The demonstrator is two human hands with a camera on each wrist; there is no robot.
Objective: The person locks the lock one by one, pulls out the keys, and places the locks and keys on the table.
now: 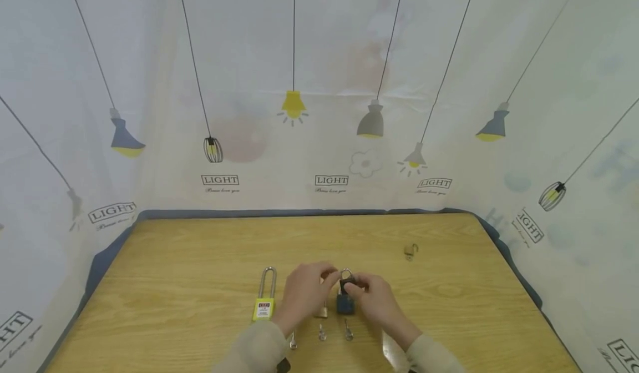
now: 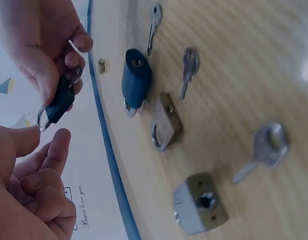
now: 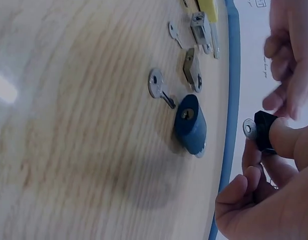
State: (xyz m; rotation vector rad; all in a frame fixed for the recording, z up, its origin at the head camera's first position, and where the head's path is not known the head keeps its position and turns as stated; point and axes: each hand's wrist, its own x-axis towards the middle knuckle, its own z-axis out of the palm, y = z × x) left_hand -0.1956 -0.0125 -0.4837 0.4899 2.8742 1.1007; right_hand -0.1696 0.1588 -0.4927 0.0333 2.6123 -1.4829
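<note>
My right hand (image 1: 376,302) pinches a small black padlock (image 2: 60,102) between thumb and fingers, above the table. A key (image 3: 249,129) sits in the bottom of this padlock, and its metal shackle points towards my left hand (image 1: 305,291). The left thumb and forefinger are close to the shackle, spread apart; whether they touch it I cannot tell. Below the hands stand a blue padlock (image 2: 136,80), a brass padlock (image 2: 167,122) and a silver-sided padlock (image 2: 199,204), keyholes facing me. In the head view my left hand hides the silver-sided one.
A yellow padlock (image 1: 263,309) with a long shackle lies to the left. Loose keys (image 1: 321,334) lie in front of the padlocks. Further back on the right is a small brass padlock (image 1: 410,252) with its shackle open. A printed curtain (image 1: 319,140) surrounds the wooden table (image 1: 199,262).
</note>
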